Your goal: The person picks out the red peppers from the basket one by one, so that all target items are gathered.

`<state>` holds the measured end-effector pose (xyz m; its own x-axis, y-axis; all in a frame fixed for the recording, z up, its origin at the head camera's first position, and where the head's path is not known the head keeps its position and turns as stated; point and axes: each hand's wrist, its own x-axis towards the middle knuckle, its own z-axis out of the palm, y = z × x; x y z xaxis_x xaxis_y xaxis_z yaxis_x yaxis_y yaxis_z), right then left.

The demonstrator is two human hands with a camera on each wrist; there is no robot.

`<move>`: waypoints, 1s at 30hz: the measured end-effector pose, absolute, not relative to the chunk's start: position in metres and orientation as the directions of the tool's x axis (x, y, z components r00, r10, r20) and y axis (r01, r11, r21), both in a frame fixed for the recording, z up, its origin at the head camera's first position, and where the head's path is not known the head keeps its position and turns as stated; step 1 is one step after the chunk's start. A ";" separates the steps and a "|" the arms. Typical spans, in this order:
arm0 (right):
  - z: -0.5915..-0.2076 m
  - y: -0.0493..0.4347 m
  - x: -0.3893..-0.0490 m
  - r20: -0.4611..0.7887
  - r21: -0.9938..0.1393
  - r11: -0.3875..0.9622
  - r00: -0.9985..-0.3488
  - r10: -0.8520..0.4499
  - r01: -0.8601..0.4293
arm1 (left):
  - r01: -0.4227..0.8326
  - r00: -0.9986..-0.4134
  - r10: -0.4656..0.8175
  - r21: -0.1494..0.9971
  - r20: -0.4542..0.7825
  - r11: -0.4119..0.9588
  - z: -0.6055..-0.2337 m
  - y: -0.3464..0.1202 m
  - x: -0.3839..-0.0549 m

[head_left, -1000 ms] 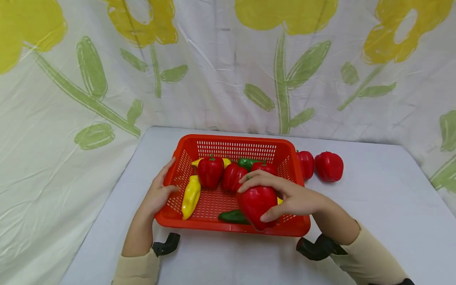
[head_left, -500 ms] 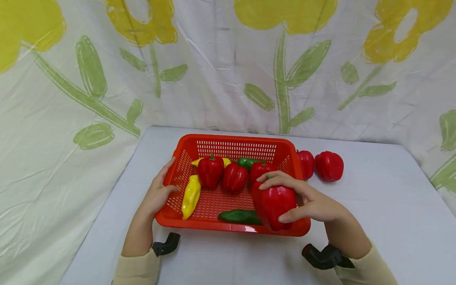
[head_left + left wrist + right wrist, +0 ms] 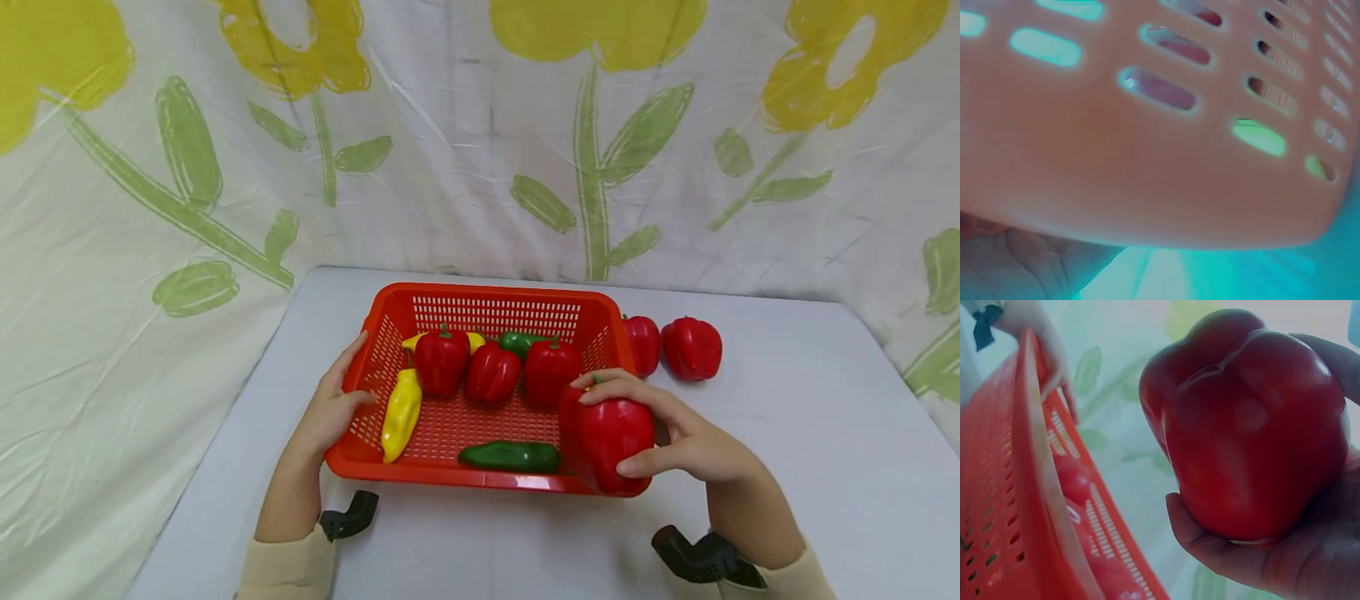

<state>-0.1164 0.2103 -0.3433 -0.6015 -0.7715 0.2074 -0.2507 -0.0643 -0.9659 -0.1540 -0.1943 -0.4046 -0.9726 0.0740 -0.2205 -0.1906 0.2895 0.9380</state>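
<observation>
My right hand grips a red bell pepper over the near right corner of the red plastic basket. In the right wrist view the pepper's lobed end shows large, with thumb and fingers round it, apart from the basket. My left hand holds the basket's left rim, its thumb over the edge. Inside are three red bell peppers, a long yellow pepper, a long green pepper at the front, and partly hidden yellow and green ones behind. The left wrist view shows mostly the slotted basket wall.
Two more red bell peppers, one fully seen and one partly behind the rim, lie on the white table right of the basket. A flower-patterned cloth hangs behind the table.
My right hand has moved right with the bell pepper, from above the basket's inside to its near right corner, uncovering the green pepper. The left hand and basket have stayed put.
</observation>
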 end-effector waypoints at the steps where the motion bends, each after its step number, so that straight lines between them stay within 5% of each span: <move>1: -0.345 0.212 -0.116 0.223 -0.963 -0.079 -0.597 -0.771 -0.257 | -0.189 -0.973 0.073 0.939 -0.219 0.289 -0.405 -0.194 -0.154; 30: -0.361 0.264 -0.108 0.325 -0.932 -0.120 -0.642 -0.694 -0.342 | -0.176 -0.975 0.080 0.941 -0.207 0.290 -0.403 -0.194 -0.153</move>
<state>-0.1083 0.2636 -0.3606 -0.6419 -0.6944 0.3252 -0.3423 -0.1199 -0.9319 -0.1532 -0.1938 -0.4027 -0.9750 0.0801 -0.2071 -0.1760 0.2899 0.9407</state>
